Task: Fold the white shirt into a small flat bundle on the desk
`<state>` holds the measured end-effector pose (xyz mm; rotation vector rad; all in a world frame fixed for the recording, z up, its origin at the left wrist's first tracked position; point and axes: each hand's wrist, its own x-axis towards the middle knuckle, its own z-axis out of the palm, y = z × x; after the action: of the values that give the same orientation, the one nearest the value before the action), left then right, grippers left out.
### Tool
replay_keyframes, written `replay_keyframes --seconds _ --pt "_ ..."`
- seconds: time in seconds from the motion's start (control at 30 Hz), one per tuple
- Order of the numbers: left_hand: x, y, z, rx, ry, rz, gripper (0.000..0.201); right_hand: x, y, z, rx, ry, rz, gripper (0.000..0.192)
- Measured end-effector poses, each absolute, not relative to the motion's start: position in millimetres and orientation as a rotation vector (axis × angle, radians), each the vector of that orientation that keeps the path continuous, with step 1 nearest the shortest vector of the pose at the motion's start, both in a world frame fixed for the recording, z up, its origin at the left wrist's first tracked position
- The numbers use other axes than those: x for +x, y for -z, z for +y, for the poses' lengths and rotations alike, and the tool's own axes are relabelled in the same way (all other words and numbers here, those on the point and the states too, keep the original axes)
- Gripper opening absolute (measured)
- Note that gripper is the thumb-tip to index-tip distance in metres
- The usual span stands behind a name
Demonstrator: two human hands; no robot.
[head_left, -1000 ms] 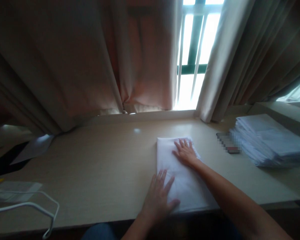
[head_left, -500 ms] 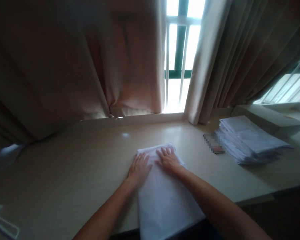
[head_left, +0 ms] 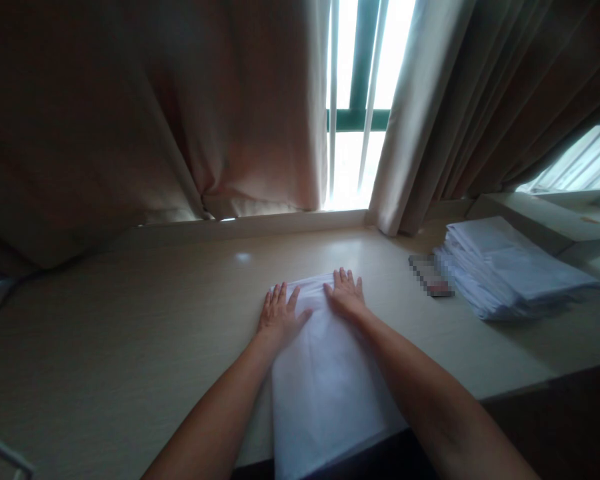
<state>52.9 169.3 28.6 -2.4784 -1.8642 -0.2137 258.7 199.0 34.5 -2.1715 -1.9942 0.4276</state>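
White fabric, folded into a long panel, lies at the middle of the near side of the table (head_left: pixel 130 347). This folded cloth (head_left: pixel 325 393) runs from the person's body towards the window (head_left: pixel 357 160), its near end reaching past the table's near edge. The left hand (head_left: pixel 279 317) rests on its far left corner and the right hand (head_left: pixel 347 293) on its far right corner, fingers spread and thumbs turned inward. Neither grip is clenched on anything: both palms look flat, apparently so that pressure spreads over the layers and holds the far end square. Small creases show between the hands, which may be why they bear down there.

To the right, a stack of white folded cloths (head_left: pixel 525 260) sits well apart, presumably to leave room for both forearms. A small flat item (head_left: pixel 433 277), its surface pixelated, lies just beside the stack's left side. A pale box (head_left: pixel 545 217) stands behind the stack. Parted curtains (head_left: pixel 260 127) let daylight fall across the table, and a pale rod (head_left: pixel 5 451) shows at the near left corner.
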Motion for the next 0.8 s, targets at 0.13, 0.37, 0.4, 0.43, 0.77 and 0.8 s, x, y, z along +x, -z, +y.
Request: replay_keyframes --seconds 0.13,0.37,0.4,0.43,0.77,0.8 --pt "52.1 -28.2 173.9 -2.477 0.224 -1.869 0.086 260.7 -32.8 203.0 -2.195 -0.409 -1.972 0.074" --pt "51.1 -29.4 183.1 -2.519 0.185 -1.903 0.088 276.4 -32.7 206.8 -2.208 -0.394 -2.027 0.073" --pt "51.5 -29.6 184.0 -2.522 0.187 -1.905 0.088 277.4 -32.0 207.3 -2.208 -0.387 -2.02 0.073" --pt "52.0 -29.6 184.8 -2.523 0.191 -1.905 0.088 278.0 -31.3 207.5 -2.21 -0.377 -2.01 0.072" --pt "55.4 -31.3 184.0 -2.483 0.23 -1.888 0.088 252.1 -64.1 184.2 -1.83 0.09 -2.19 0.062" --pt "55.7 -31.5 184.5 -2.479 0.234 -1.885 0.087 247.2 -65.7 181.6 -1.784 0.055 -2.234 0.063"
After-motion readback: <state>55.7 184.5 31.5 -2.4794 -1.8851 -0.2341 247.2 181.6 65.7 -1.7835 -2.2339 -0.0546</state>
